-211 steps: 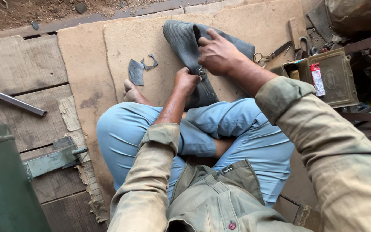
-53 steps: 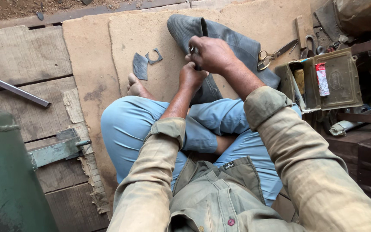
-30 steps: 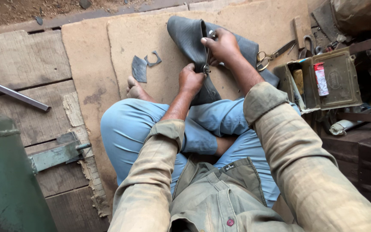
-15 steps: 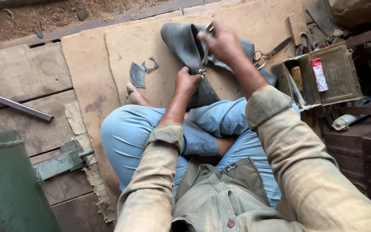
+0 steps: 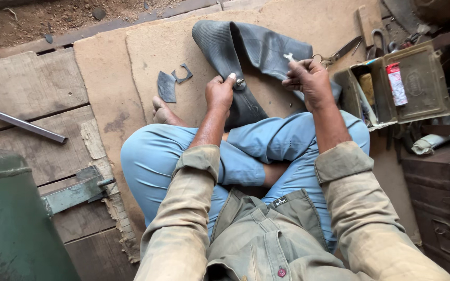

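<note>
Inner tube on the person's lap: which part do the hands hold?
The left hand pinches the inner tube beside its valve stem. The right hand holds a small white piece by its end.

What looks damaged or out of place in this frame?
Two cut rubber scraps lie loose on the board left of the folded inner tube, one notched into a hook shape. The left hand presses the tube by its valve; the right hand pinches a small white piece.
</note>
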